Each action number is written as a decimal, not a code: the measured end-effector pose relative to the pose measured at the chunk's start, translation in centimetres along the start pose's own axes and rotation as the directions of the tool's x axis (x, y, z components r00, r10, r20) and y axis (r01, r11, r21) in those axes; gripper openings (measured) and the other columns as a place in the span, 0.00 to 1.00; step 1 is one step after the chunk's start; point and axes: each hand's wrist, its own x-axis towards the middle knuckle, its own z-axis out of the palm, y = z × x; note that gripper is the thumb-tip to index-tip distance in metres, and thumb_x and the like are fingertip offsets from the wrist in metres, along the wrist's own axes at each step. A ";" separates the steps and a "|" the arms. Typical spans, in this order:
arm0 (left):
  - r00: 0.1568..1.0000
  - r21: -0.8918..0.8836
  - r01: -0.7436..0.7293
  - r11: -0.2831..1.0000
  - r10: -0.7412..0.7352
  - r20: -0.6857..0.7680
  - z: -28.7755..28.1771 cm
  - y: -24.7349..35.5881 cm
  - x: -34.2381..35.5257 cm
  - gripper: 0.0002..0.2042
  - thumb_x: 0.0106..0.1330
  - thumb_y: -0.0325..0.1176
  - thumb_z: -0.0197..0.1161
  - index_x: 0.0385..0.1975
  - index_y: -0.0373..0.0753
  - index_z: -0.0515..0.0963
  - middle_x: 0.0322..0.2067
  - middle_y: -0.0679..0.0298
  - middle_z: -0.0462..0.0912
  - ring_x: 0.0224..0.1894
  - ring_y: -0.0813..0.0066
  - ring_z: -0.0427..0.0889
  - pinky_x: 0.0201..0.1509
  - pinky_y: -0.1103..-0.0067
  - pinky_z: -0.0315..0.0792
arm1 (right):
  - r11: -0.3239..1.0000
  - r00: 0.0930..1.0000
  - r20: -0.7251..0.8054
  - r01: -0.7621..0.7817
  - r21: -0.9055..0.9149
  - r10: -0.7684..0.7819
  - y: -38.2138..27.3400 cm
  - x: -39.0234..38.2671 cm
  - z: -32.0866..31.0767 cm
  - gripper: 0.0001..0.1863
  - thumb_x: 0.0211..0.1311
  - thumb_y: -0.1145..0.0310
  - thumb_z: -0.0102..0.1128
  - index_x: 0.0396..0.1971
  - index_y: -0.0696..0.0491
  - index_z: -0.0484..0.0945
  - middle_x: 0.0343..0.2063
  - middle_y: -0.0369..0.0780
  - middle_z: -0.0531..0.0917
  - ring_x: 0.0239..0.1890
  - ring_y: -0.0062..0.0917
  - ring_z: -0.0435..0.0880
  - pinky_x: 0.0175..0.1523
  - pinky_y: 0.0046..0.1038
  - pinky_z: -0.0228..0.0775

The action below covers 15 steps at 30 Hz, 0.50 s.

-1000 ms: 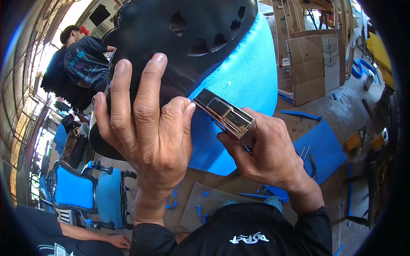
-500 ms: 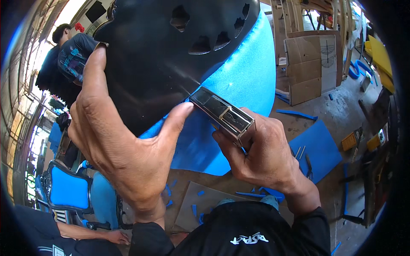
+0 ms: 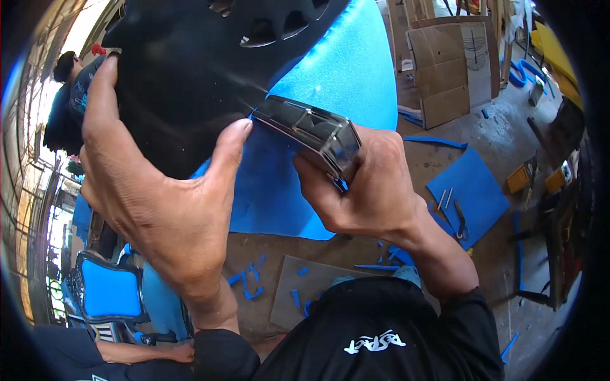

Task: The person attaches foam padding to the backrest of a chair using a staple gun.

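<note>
The left hand (image 3: 152, 216) is spread wide, a fingertip at the outer edge of the black panel (image 3: 184, 82), its thumb just beside the nose of the staple gun (image 3: 295, 124); steady pressure should hold things still, but that thumb needs clearance. Further right, the nose sits where panel meets blue covering (image 3: 352, 73), best held square, the right hand (image 3: 365, 184) wrapped around the tool

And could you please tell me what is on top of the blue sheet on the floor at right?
On the blue sheet lie two slim metal rods and a dark hand tool. The right forearm covers part of its near side, so anything there cannot be seen.
</note>
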 end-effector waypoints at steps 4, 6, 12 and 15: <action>0.998 0.035 -0.058 0.998 0.058 -0.002 -0.2 -0.4 -0.2 0.49 0.47 0.41 0.86 0.72 0.43 0.66 0.66 0.55 0.75 0.67 0.52 0.74 0.73 0.57 0.63 | 0.995 0.998 0.050 -0.035 0.095 0.031 -0.7 -2.0 -1.3 0.10 0.53 0.76 0.68 0.29 0.59 0.73 0.25 0.50 0.81 0.27 0.46 0.83 0.31 0.40 0.73; 0.997 0.017 -0.075 0.997 0.075 -0.020 0.1 -0.4 0.0 0.49 0.47 0.42 0.86 0.72 0.43 0.65 0.66 0.55 0.75 0.68 0.53 0.73 0.73 0.57 0.63 | 0.992 0.992 0.082 -0.105 0.071 0.099 -1.2 -3.1 -1.7 0.10 0.55 0.77 0.67 0.32 0.59 0.72 0.25 0.49 0.80 0.29 0.45 0.84 0.33 0.40 0.73; 0.995 0.050 -0.097 0.994 0.096 0.006 -0.2 -1.3 -0.6 0.52 0.48 0.47 0.85 0.74 0.45 0.63 0.68 0.54 0.73 0.69 0.52 0.72 0.73 0.55 0.62 | 0.989 0.987 0.082 -0.141 0.049 0.137 -2.3 -3.2 -2.0 0.09 0.59 0.76 0.68 0.37 0.59 0.76 0.24 0.45 0.81 0.25 0.35 0.83 0.32 0.35 0.73; 0.987 0.029 -0.154 0.988 0.153 0.053 -1.1 -1.7 -0.4 0.54 0.48 0.52 0.84 0.76 0.45 0.61 0.67 0.53 0.74 0.68 0.51 0.73 0.72 0.55 0.61 | 0.992 0.989 0.080 -0.125 0.010 0.123 -2.9 -2.7 -1.9 0.10 0.61 0.75 0.70 0.40 0.59 0.81 0.23 0.42 0.82 0.21 0.26 0.81 0.29 0.29 0.72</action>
